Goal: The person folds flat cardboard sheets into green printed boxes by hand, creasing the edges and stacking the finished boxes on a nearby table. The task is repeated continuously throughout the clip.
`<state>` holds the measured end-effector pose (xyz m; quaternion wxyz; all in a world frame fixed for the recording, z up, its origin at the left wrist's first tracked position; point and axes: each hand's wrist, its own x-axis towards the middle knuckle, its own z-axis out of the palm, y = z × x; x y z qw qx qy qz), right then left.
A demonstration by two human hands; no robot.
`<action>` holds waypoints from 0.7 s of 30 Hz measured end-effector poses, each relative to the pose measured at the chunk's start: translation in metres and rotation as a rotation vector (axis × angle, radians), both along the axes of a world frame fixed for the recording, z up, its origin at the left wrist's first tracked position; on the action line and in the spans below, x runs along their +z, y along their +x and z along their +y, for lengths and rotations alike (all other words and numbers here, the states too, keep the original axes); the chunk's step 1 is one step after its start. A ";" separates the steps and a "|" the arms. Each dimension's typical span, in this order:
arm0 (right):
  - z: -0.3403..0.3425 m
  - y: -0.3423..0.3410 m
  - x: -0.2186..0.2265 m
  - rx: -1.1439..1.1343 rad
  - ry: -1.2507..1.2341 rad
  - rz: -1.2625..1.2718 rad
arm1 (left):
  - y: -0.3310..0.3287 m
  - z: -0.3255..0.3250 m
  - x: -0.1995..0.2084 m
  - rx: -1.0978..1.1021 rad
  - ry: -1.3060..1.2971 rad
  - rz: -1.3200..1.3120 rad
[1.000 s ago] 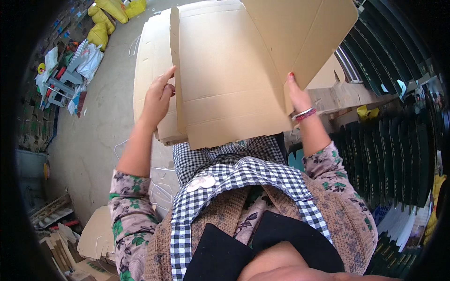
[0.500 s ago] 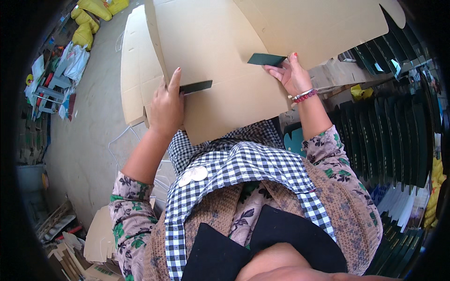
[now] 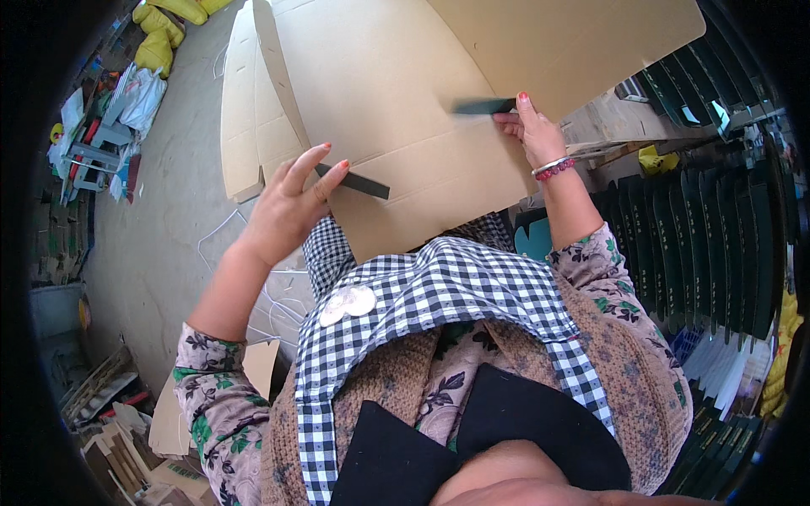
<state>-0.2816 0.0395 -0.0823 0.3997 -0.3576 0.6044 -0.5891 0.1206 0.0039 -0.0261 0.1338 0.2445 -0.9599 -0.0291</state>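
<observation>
A large tan cardboard sheet (image 3: pixel 380 110) with creases and raised side panels lies in front of me, its near edge by my checked apron. My left hand (image 3: pixel 291 202) is over its left part, two fingers apart around the end of a narrow dark green flap (image 3: pixel 364 185). My right hand (image 3: pixel 536 135) pinches the end of another dark green flap (image 3: pixel 483 106) between thumb and fingers at the sheet's right side; this flap is blurred by motion. Whether either flap is joined to the cardboard, I cannot tell.
Dark green panels (image 3: pixel 683 244) stand in a row at my right, beside a wooden surface (image 3: pixel 616 122). Yellow sacks (image 3: pixel 156 51) and a white plastic bag (image 3: pixel 143 101) are at far left. White cord (image 3: pixel 274 312) and cardboard scraps (image 3: pixel 173 422) lie on the floor at left.
My left hand has moved down and left, its fingers lifting off the raised panel; the left flap now tilts down to the right. My right fingers have shifted on their flap. The cardboard has shifted slightly.
</observation>
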 end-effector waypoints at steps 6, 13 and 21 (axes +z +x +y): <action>-0.016 0.009 -0.006 -0.291 -0.053 -0.062 | -0.018 -0.017 0.015 0.039 0.116 0.132; -0.012 0.013 -0.005 -0.262 -0.093 0.012 | -0.038 -0.024 -0.031 0.261 -0.164 0.520; -0.012 0.019 0.004 -0.273 -0.072 0.148 | -0.031 -0.020 -0.023 0.118 -0.251 0.312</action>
